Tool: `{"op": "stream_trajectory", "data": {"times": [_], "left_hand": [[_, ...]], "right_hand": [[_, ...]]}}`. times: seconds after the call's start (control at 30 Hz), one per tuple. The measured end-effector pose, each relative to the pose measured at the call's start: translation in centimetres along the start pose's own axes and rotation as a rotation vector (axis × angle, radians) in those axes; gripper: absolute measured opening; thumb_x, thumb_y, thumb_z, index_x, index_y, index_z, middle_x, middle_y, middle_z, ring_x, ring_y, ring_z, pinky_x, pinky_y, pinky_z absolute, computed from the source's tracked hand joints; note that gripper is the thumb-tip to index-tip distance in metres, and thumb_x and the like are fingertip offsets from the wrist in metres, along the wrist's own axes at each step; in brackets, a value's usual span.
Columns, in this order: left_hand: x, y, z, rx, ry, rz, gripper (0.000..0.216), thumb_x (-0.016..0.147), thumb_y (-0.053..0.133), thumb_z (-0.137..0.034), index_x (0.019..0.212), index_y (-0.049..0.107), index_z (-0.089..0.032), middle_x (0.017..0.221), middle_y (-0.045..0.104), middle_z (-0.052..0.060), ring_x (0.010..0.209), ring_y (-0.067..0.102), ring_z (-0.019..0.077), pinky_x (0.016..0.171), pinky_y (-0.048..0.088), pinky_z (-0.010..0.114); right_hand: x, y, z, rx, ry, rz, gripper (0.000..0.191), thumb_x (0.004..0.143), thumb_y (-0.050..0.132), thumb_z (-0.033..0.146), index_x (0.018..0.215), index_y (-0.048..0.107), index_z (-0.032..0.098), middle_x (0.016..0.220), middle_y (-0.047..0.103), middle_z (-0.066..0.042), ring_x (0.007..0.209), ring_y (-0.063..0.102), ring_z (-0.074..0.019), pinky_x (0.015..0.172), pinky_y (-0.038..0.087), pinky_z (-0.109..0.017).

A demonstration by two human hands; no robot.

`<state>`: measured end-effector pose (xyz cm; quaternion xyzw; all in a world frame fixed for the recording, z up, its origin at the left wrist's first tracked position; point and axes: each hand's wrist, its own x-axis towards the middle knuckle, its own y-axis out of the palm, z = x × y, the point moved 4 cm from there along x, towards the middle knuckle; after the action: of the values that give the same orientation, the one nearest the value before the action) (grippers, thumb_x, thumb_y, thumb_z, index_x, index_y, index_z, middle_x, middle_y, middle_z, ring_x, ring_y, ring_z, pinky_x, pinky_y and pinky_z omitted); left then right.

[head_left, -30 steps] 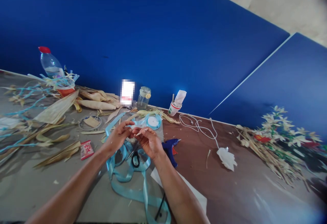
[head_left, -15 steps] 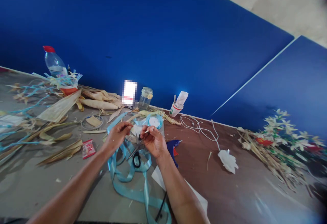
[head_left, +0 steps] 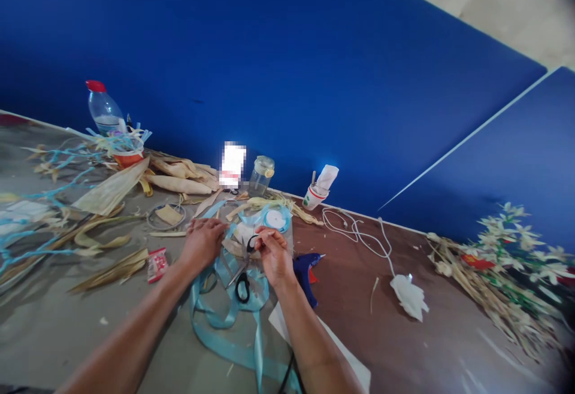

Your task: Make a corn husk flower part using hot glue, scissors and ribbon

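Note:
My left hand (head_left: pixel 203 242) is turned palm down left of the light blue ribbon (head_left: pixel 206 340), its fingers curled under. Whatever they hold, if anything, is hidden. A short gap away, my right hand (head_left: pixel 273 255) has thumb and fingers pinched together beside one black loop of the scissors (head_left: pixel 242 288). What sits in that pinch is too small to name. The scissors lie spread on the loops of ribbon between my hands. Just beyond my right hand is a ribbon spool (head_left: pixel 275 220) with a white centre.
A blue glue gun (head_left: pixel 307 271) lies right of my right wrist. Dried corn husks (head_left: pixel 179 183), a red packet (head_left: pixel 157 264) and a coiled wire (head_left: pixel 153 217) are on the left. Along the blue partition stand a jar (head_left: pixel 261 177), a cup (head_left: pixel 314 197) and a bottle (head_left: pixel 105 112).
My left hand has moved left and down, turning palm down, away from my right hand. My right hand has shifted slightly right and down. The whole view has shifted slightly.

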<state>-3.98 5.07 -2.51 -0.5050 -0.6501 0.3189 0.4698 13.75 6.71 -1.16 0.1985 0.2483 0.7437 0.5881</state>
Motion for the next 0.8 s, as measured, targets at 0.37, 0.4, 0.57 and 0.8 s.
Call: {"op": "stream_trajectory", "data": {"times": [0.37, 0.4, 0.57, 0.8], "left_hand": [[0.0, -1.5, -0.2, 0.040, 0.027, -0.121, 0.032, 0.074, 0.046, -0.007, 0.087, 0.070, -0.024, 0.107, 0.068, 0.008, 0.112, 0.052, 0.0303, 0.106, 0.013, 0.060], [0.1, -1.4, -0.3, 0.040, 0.037, -0.124, 0.034, 0.077, 0.045, -0.009, 0.094, 0.069, -0.025, 0.109, 0.067, 0.007, 0.111, 0.052, 0.0293, 0.107, 0.014, 0.059], [0.2, 0.4, -1.4, 0.053, 0.133, -0.022, 0.035, 0.084, 0.048, -0.022, 0.114, 0.063, -0.031, 0.123, 0.060, 0.009, 0.124, 0.042, 0.0336, 0.106, 0.014, 0.062], [0.7, 1.8, -1.4, 0.086, 0.137, 0.050, 0.025, 0.083, 0.048, -0.018, 0.092, 0.069, -0.027, 0.108, 0.065, 0.010, 0.115, 0.049, 0.0350, 0.104, 0.010, 0.065]], "right_hand": [[0.2, -0.5, -0.2, 0.004, 0.020, -0.055, 0.012, 0.063, 0.072, 0.023, 0.062, 0.061, 0.018, 0.080, 0.063, 0.002, 0.055, 0.049, -0.0068, 0.057, 0.041, -0.022], [0.2, -0.5, -0.3, 0.009, 0.019, -0.057, 0.012, 0.063, 0.072, 0.023, 0.062, 0.061, 0.018, 0.079, 0.063, 0.002, 0.054, 0.049, -0.0066, 0.057, 0.041, -0.022], [0.3, -0.4, -0.5, 0.020, -0.007, -0.047, 0.010, 0.066, 0.072, 0.023, 0.063, 0.063, 0.018, 0.078, 0.062, 0.002, 0.054, 0.049, -0.0065, 0.057, 0.040, -0.021], [0.3, -0.6, -0.6, -0.008, 0.021, -0.079, 0.011, 0.064, 0.072, 0.022, 0.063, 0.063, 0.017, 0.076, 0.062, 0.002, 0.053, 0.047, -0.0065, 0.056, 0.039, -0.021]]}}
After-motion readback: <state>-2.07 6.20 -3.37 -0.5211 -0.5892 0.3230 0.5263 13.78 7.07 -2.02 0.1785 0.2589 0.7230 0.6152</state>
